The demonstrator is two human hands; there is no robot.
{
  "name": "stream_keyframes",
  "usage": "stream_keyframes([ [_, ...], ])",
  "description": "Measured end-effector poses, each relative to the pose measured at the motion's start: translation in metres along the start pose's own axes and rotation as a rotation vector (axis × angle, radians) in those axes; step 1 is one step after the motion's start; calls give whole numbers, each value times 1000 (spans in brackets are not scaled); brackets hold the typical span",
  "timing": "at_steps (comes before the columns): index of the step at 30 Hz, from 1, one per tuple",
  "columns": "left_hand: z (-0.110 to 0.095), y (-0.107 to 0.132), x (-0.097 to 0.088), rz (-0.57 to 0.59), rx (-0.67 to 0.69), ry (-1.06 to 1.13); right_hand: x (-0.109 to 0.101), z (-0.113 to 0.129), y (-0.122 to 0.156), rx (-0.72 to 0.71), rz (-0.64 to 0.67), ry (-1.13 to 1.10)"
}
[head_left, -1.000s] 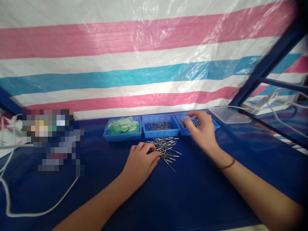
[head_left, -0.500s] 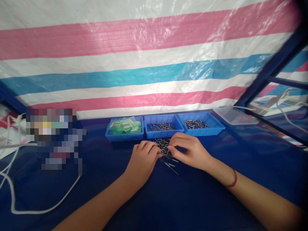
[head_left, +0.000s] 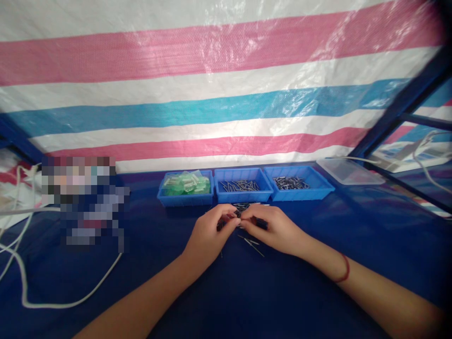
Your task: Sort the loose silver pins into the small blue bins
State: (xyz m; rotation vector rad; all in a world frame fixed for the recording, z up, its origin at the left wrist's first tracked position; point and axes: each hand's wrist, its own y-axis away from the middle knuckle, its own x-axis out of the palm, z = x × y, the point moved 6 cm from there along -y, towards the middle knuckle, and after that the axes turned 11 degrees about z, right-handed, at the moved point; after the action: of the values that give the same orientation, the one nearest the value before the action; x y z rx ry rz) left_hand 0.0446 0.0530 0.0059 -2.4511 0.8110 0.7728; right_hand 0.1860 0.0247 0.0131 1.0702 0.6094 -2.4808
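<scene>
My left hand (head_left: pixel 209 231) and my right hand (head_left: pixel 278 230) meet over a small heap of thin metal pins that look like blind rivets (head_left: pixel 243 205). Thumb and fingers are pinched together on each hand, and the fingertips nearly touch. What sits between them is too small and covered to make out. Parts of the heap show behind the fingers and under my left palm. A few loose rivets (head_left: pixel 253 245) lie on the blue table (head_left: pixel 247 292) just in front of my right hand.
Behind the hands stand three blue bins in a row: the left bin (head_left: pixel 185 201) with green-and-clear packets (head_left: pixel 187 182), the middle bin (head_left: pixel 243 195) and right bin (head_left: pixel 314 188) with metal pins. A clear plastic lid (head_left: pixel 349 171) lies back right. White cables (head_left: pixel 52 306) run at left.
My left hand has turned, its thumb now toward me and its fingertips against the right hand's. The right hand has lowered slightly. The view has shifted a little.
</scene>
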Motion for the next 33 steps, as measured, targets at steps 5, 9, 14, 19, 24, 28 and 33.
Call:
stream_keyframes([
  [5,-3,0,-8,-85,8,24,-2,0,1,32,-44,-86],
  [9,-7,-1,-9,-74,23,57,-1,3,1,13,-39,-99],
  [14,-7,0,-6,-56,-2,86,-1,7,3,-9,-50,-84],
  [19,-8,0,-7,-61,18,100,-4,10,2,-20,-61,-72],
  [24,-8,-1,-8,-63,27,85,-11,6,5,4,-158,-103],
  [28,-8,-1,-5,-33,34,9,-13,5,6,8,-205,-132],
  [33,-10,-1,-6,9,48,-237,-28,10,8,-37,-273,-20],
])
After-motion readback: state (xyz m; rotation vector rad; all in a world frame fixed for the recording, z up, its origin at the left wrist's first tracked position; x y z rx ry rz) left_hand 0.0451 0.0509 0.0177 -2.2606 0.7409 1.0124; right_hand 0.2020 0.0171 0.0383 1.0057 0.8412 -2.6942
